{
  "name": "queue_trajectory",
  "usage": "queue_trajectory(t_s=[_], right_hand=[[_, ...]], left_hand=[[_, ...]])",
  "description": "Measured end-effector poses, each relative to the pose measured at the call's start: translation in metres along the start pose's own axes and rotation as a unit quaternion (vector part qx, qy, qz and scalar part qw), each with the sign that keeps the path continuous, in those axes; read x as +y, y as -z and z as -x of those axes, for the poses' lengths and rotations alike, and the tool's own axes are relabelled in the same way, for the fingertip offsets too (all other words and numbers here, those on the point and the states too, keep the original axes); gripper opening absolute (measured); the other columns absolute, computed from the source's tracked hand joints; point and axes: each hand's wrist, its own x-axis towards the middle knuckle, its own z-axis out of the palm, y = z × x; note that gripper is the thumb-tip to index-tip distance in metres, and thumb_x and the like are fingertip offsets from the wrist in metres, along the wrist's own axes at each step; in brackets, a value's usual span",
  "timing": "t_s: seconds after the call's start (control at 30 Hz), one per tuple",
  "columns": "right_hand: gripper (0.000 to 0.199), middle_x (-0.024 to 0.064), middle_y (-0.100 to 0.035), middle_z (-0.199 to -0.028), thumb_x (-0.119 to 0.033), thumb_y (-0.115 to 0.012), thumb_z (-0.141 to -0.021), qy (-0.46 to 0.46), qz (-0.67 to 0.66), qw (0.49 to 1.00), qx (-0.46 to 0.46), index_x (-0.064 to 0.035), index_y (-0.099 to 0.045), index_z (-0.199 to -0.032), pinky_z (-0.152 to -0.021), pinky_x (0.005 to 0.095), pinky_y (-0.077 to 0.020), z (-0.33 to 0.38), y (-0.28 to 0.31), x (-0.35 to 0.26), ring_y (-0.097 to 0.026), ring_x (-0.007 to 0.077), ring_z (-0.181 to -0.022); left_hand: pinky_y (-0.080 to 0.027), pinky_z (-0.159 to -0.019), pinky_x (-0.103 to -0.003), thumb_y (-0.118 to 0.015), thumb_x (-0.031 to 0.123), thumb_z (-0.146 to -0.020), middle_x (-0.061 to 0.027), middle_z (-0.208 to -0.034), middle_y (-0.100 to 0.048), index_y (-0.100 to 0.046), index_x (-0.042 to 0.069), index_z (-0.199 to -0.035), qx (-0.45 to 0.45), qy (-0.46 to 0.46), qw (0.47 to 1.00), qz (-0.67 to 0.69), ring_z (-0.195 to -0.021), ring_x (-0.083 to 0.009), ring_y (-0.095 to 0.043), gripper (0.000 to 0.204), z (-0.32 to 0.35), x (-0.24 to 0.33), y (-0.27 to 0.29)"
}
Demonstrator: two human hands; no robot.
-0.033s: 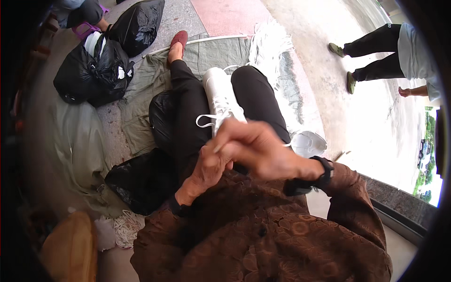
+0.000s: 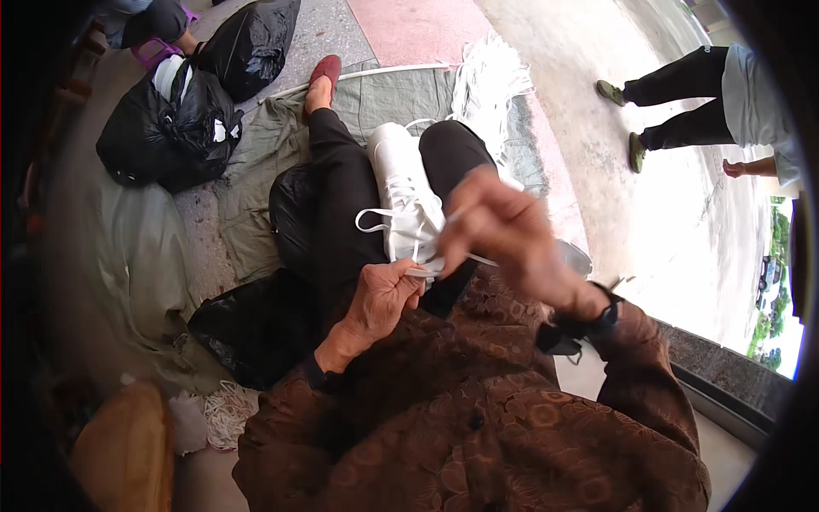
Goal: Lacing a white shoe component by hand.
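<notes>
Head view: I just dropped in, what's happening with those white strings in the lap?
A person sits on a grey-green sheet on the ground, legs stretched out, a white bundle lying on the lap. The left hand pinches a white cord near the bundle's lower end, while the right hand, slightly blurred, pulls a strand taut from the same spot. Black bags sit at the upper left; another person stands at the upper right.
</notes>
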Motion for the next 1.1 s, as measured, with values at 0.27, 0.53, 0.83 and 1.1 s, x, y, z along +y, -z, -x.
queue_trajectory(t_s=[0.27,0.53,0.83,1.1], right_hand=[[0.016,0.0027,-0.053,-0.064,-0.012,-0.054,-0.099,-0.03,0.293,0.931,0.214,-0.001,-0.055,-0.087,-0.052,0.0282,-0.0395,-0.018,0.103,0.069,-0.048,0.0108,-0.057],[0.012,0.0131,-0.056,-0.063,-0.008,-0.064,-0.092,-0.024,0.408,0.899,0.157,-0.0006,-0.055,-0.092,-0.055,0.036,-0.0459,0.0,0.088,0.065,-0.058,0.0237,-0.056],[0.012,0.0139,-0.06,-0.085,0.001,-0.065,-0.086,0.07,0.473,0.877,0.039,-0.0018,-0.056,-0.093,-0.063,0.0396,-0.0507,0.014,0.057,0.097,-0.065,0.0329,-0.075],[0.008,0.0143,-0.06,-0.087,-0.004,-0.065,-0.086,0.086,0.51,0.848,0.117,-0.0033,-0.058,-0.089,-0.065,0.0424,-0.0502,0.006,0.06,0.108,-0.062,0.0365,-0.078]], left_hand=[[-0.038,-0.049,-0.023,-0.05,0.033,-0.104,-0.0051,-0.062,-0.06,-0.06,0.002,-0.074,0.005,0.016,0.99,0.137,-0.05,-0.0074,-0.047,0.044,0.0,-0.001,0.004],[-0.054,-0.068,-0.031,-0.066,0.017,-0.094,-0.0157,-0.094,-0.064,-0.059,-0.004,-0.108,0.4,0.152,0.899,0.095,-0.079,-0.0196,-0.063,0.026,0.049,-0.075,0.106],[-0.039,-0.048,-0.031,-0.067,0.022,-0.09,-0.0048,-0.059,-0.056,-0.063,0.001,-0.08,-0.023,0.105,0.975,-0.193,-0.047,-0.0153,-0.048,0.024,-0.014,0.029,0.051],[-0.038,-0.076,-0.038,-0.042,0.026,-0.106,-0.0018,-0.073,-0.041,-0.04,0.011,-0.072,0.346,-0.053,0.845,0.403,-0.072,-0.0152,-0.042,0.037,0.035,0.047,0.109]])
